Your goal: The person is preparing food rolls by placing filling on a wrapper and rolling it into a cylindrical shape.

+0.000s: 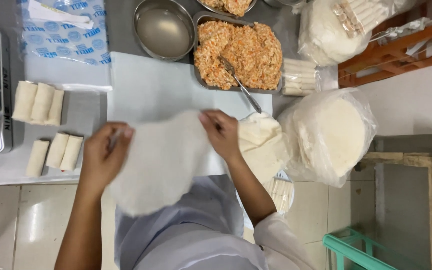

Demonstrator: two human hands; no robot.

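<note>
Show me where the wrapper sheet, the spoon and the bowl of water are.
wrapper sheet (158, 160), head view, middle of the sheet.
spoon (240, 85), head view, on its handle.
bowl of water (163, 30), head view, on the water surface.

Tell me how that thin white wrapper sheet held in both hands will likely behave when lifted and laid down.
The wrapper sheet looks floppy: it sags between the left hand and right hand. It seems light, since fingertips at its edges carry it. It is probably easy to tear, being so thin, and may cling to the stack of wrappers beside it.
</note>
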